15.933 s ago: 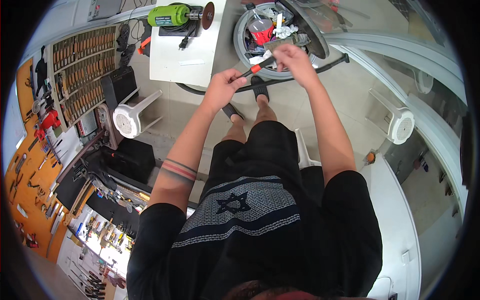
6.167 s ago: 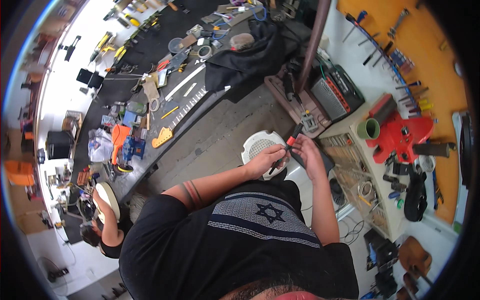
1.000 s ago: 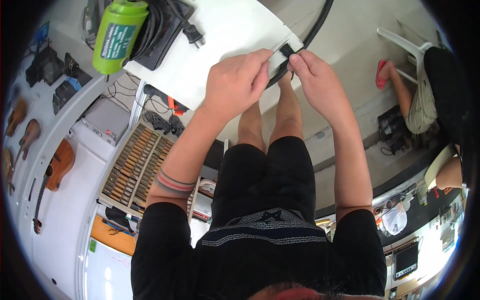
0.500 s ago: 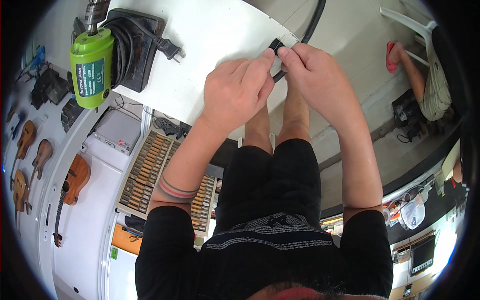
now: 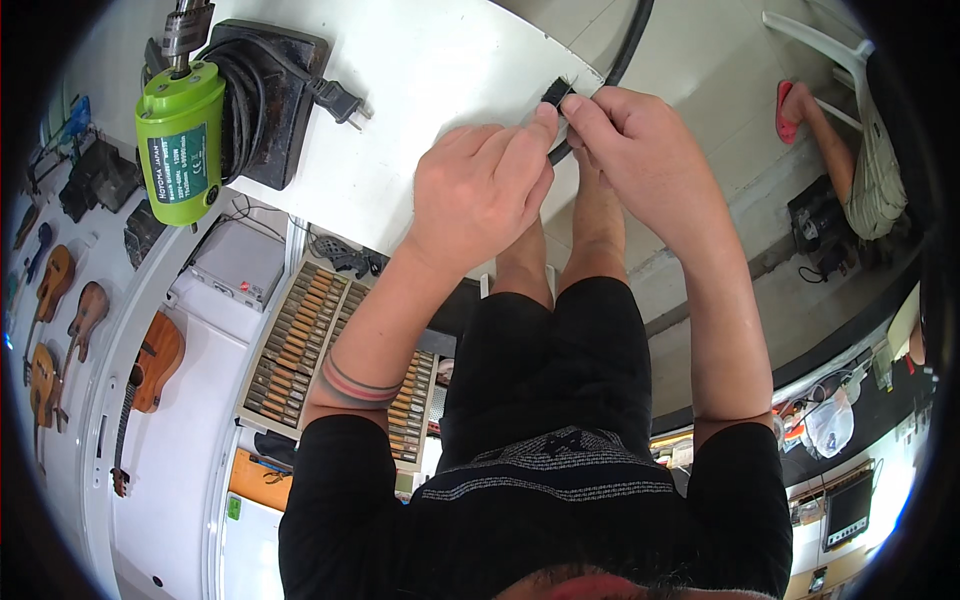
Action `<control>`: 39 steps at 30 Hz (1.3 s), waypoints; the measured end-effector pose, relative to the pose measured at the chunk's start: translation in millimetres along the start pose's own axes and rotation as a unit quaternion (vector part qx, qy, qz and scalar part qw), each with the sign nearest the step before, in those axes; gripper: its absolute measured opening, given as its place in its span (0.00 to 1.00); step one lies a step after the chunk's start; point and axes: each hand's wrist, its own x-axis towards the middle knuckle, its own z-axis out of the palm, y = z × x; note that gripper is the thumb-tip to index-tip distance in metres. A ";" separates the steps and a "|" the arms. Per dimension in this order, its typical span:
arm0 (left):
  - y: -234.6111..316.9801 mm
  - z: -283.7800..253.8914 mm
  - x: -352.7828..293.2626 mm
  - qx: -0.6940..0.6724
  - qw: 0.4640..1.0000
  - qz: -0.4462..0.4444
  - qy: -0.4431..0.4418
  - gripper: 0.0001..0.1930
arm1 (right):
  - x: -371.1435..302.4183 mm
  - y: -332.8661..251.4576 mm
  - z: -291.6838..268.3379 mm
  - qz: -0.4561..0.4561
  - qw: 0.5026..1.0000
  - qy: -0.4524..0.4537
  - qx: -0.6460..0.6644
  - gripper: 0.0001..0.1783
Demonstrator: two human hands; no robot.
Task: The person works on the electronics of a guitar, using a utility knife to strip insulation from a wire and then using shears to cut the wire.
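Observation:
Over the corner of a white table (image 5: 400, 60), both my hands meet fingertip to fingertip. Between them is a small black bristly piece (image 5: 557, 92), with a few thin strands sticking out of its far end; it looks like a brush tuft, but most of it is hidden. My left hand (image 5: 480, 195) is closed, its thumb tucked under and its index fingertip against the piece. My right hand (image 5: 640, 135) pinches at the same spot with thumb and curled fingers. A thick black hose or cable (image 5: 632, 45) passes behind the hands beside the table edge.
A green motor tool with a chuck (image 5: 180, 140) stands at the left on a black base (image 5: 285, 110), its plug (image 5: 342, 102) lying on the table. A case of wood-handled tools (image 5: 300, 340) sits lower left, guitars (image 5: 158, 360) beyond. Another person's leg (image 5: 825, 140) shows at right.
The whole view has shifted slightly. My hands stay together at the table corner, and a little more of the black bristly piece shows past my fingertips.

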 end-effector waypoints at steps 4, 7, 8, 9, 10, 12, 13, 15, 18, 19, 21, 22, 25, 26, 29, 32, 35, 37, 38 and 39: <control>1.1 -1.4 0.6 0.003 1.000 -0.004 -0.004 0.21 | 0.7 1.5 -0.1 -0.008 1.000 -0.004 0.007 0.28; 1.1 -0.6 0.6 -0.001 1.000 0.000 0.001 0.21 | 0.3 1.5 0.5 0.000 1.000 -0.002 0.005 0.28; 0.4 0.0 -0.1 -0.002 1.000 0.002 0.003 0.21 | 0.7 2.8 1.0 0.000 1.000 -0.002 0.005 0.28; -0.1 0.5 -0.5 -0.004 1.000 0.004 0.005 0.22 | 1.7 5.0 1.3 -0.001 1.000 -0.002 0.007 0.29; 0.3 -0.5 -0.5 -0.004 1.000 0.005 0.004 0.22 | 2.1 6.4 1.6 -0.001 1.000 -0.002 0.009 0.29; 1.5 -3.9 0.1 0.005 1.000 -0.002 -0.016 0.22 | 1.7 6.1 1.7 -0.003 1.000 0.000 0.011 0.29; 1.3 -4.3 0.3 0.005 1.000 -0.001 -0.017 0.22 | 1.6 6.2 1.8 -0.006 1.000 0.002 0.012 0.29; 1.0 -5.0 0.2 0.000 1.000 -0.001 -0.020 0.22 | 3.4 9.0 1.6 -0.008 1.000 0.000 0.017 0.29; 1.2 -5.3 -0.4 -0.002 1.000 -0.005 -0.028 0.22 | 3.5 10.3 2.0 -0.013 1.000 -0.002 0.022 0.29; 0.9 -5.3 -0.6 -0.002 1.000 -0.005 -0.029 0.22 | 3.3 10.1 1.6 -0.015 1.000 0.000 0.021 0.28; 0.2 -5.8 -1.1 0.000 0.999 -0.005 -0.035 0.22 | 3.1 8.1 1.4 -0.014 1.000 0.000 0.018 0.28; -0.3 -5.2 -1.3 0.000 0.999 -0.005 -0.035 0.22 | 2.8 7.4 1.4 -0.013 1.000 0.001 0.015 0.28; -2.2 -3.9 -1.9 -0.003 1.000 0.004 -0.024 0.22 | 1.1 6.9 1.9 -0.011 0.999 -0.006 0.036 0.26; -2.4 -4.4 -2.0 -0.005 1.000 0.002 -0.028 0.22 | 1.3 7.4 1.9 -0.011 0.999 -0.005 0.036 0.26; -3.0 -5.1 -1.9 -0.006 0.999 0.003 -0.032 0.22 | 2.3 8.6 1.8 -0.016 0.999 -0.005 0.027 0.26; -0.4 -9.5 -1.5 0.001 0.999 -0.004 -0.045 0.22 | 2.8 8.8 1.6 -0.011 0.999 -0.010 0.035 0.26; -3.7 -7.8 -6.5 0.011 0.999 -0.001 -0.046 0.23 | 3.6 8.3 1.1 -0.009 1.000 -0.003 0.010 0.28; -4.3 -6.3 -4.8 0.015 0.999 0.011 -0.034 0.25 | 3.0 5.3 -0.3 0.006 1.000 -0.012 0.025 0.28; -3.0 -5.2 -1.6 0.014 0.999 0.004 -0.031 0.23 | 3.1 6.0 -0.1 0.006 1.000 -0.012 0.025 0.28; -1.6 -4.4 2.7 0.012 1.000 -0.002 -0.028 0.22 | 3.4 6.9 -0.2 0.005 0.999 -0.011 0.033 0.28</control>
